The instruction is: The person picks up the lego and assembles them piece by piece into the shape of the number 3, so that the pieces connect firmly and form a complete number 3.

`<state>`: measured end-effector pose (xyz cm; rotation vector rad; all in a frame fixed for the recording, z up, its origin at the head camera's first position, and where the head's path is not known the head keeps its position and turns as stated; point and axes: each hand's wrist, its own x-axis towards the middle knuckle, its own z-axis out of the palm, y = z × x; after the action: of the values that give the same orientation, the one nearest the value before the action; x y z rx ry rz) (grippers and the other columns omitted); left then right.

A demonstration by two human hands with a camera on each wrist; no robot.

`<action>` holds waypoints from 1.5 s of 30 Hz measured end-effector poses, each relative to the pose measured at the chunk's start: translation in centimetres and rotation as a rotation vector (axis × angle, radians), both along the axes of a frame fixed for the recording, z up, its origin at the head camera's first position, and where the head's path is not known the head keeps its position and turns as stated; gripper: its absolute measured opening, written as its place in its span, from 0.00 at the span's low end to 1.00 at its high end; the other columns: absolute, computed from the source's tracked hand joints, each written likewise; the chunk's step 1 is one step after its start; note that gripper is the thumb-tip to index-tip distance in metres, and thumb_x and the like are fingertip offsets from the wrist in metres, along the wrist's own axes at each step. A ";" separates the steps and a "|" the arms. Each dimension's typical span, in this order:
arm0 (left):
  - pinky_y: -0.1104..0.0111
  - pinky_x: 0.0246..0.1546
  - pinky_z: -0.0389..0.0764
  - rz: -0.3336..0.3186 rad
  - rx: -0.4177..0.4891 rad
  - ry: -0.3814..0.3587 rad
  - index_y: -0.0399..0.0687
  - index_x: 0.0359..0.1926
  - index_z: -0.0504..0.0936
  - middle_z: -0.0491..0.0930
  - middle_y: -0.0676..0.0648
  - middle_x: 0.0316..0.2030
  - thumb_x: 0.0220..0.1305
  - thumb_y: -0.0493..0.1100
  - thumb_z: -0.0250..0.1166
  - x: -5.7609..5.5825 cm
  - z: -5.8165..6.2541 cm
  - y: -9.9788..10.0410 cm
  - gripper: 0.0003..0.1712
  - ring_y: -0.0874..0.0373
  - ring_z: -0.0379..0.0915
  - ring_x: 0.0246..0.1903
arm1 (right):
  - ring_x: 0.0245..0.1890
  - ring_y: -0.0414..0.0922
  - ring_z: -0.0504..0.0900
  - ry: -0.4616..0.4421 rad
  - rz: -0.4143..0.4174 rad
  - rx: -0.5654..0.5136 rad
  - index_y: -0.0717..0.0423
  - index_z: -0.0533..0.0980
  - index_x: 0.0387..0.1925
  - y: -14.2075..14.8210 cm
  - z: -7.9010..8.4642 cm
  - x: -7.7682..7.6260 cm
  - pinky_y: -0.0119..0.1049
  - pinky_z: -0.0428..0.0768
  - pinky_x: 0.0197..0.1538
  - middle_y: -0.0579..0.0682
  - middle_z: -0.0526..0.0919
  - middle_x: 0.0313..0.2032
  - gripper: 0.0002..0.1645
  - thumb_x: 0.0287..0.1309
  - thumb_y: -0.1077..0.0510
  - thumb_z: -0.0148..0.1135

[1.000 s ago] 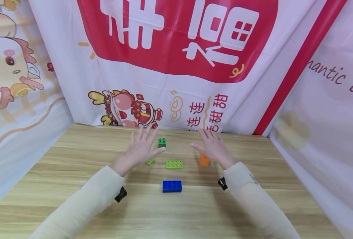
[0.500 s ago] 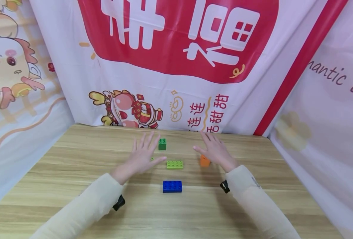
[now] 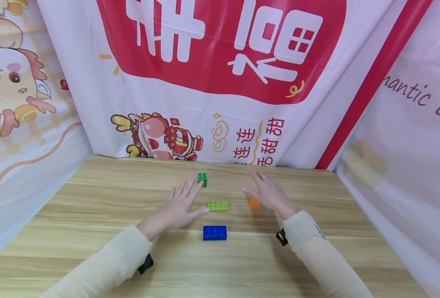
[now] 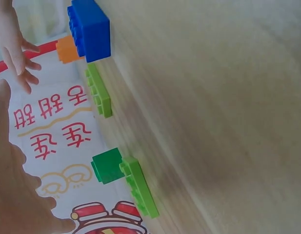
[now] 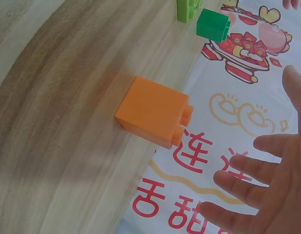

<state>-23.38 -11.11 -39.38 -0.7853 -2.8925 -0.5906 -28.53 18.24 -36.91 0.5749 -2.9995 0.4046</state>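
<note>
My left hand (image 3: 178, 208) hovers palm down with spread, straight fingers, holding nothing. Beneath it lies a lime building brick (image 4: 139, 187), hidden in the head view but visible in the left wrist view. Its thumb points toward another lime brick (image 3: 217, 205), and its fingers toward a dark green brick (image 3: 202, 179). My right hand (image 3: 271, 193), also with extended fingers and nothing held, is above an orange brick (image 3: 255, 202), partly covering it in the head view. A blue brick (image 3: 215, 232) lies nearest me, between the two forearms.
All the bricks lie apart on a wood-grain table (image 3: 220, 273). A white and red printed cloth (image 3: 220, 78) hangs along the back edge, and printed cloths stand at both sides. Each wrist carries a black device (image 3: 145, 263) under its sleeve.
Both hands have drawn slightly back toward me, the left one more clearly. The second lime brick, partly visible before, is now covered by the left hand in the head view. The bricks stay put.
</note>
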 end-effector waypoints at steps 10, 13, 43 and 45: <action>0.44 0.60 0.36 -0.041 -0.011 -0.079 0.54 0.72 0.38 0.32 0.47 0.70 0.61 0.70 0.46 1.2 -0.5 0.1 0.48 0.43 0.28 0.67 | 0.64 0.59 0.55 -0.065 0.012 -0.039 0.52 0.51 0.70 0.6 -0.8 0.3 0.57 0.56 0.60 0.60 0.56 0.66 0.48 0.57 0.29 0.46; 0.46 0.61 0.36 -0.068 -0.016 -0.093 0.52 0.72 0.38 0.35 0.45 0.70 0.61 0.69 0.47 1.4 -0.9 0.1 0.48 0.44 0.29 0.67 | 0.64 0.58 0.56 -0.075 0.021 -0.062 0.53 0.53 0.69 0.8 -1.2 0.2 0.56 0.57 0.60 0.60 0.57 0.66 0.50 0.55 0.27 0.46; 0.44 0.57 0.53 -0.171 0.075 -0.156 0.38 0.65 0.62 0.63 0.38 0.62 0.52 0.55 0.68 2.6 -2.9 0.4 0.45 0.42 0.53 0.61 | 0.55 0.59 0.68 -0.183 0.068 -0.238 0.67 0.63 0.62 2.6 -3.9 -0.8 0.51 0.66 0.56 0.64 0.67 0.59 0.38 0.51 0.61 0.67; 0.45 0.57 0.54 -0.169 0.086 -0.155 0.38 0.63 0.65 0.66 0.40 0.60 0.52 0.54 0.69 2.7 -2.9 0.4 0.43 0.44 0.56 0.60 | 0.53 0.58 0.71 -0.199 0.043 -0.263 0.66 0.63 0.62 2.6 -4.0 -0.9 0.50 0.69 0.54 0.63 0.67 0.59 0.37 0.52 0.62 0.66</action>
<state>-20.72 -10.71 -42.31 -1.0210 -2.9324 -0.8225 -29.39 20.88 -40.92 0.6069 -3.0456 0.8923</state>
